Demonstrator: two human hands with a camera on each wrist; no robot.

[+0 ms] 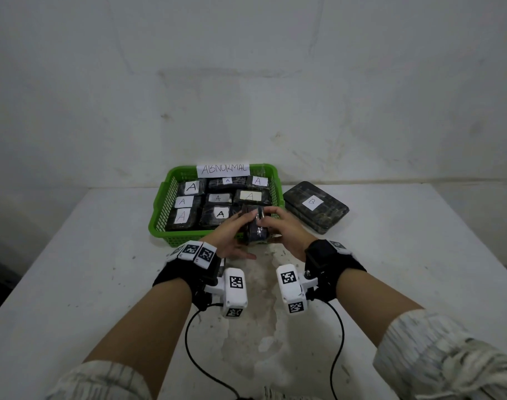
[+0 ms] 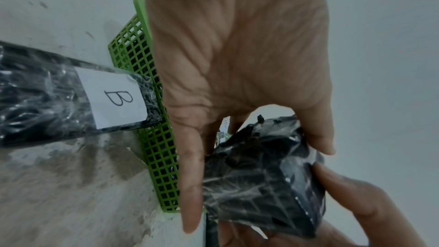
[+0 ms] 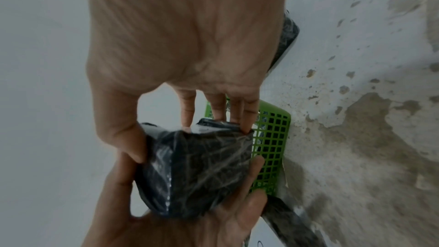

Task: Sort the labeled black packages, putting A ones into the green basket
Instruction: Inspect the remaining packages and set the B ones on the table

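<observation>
Both hands hold 1 black package (image 1: pixel 255 225) at the near right corner of the green basket (image 1: pixel 171 197), just over its front rim. The left hand (image 1: pixel 232 232) grips the package from the left, with its fingers (image 2: pixel 190 185) curled round the shiny wrap. The right hand (image 1: pixel 284 229) grips it from the right, thumb on one side and fingers (image 3: pixel 237 112) on the other. No label shows on this package.

Inside the basket lie 8 black packages with white "A" labels (image 1: pixel 220 214). A paper sign (image 1: pixel 223 168) stands on the far rim of the basket.

A bigger black package marked "B" (image 1: pixel 315 206) lies on the white table (image 1: pixel 405 255), just beside the right side of the basket.
</observation>
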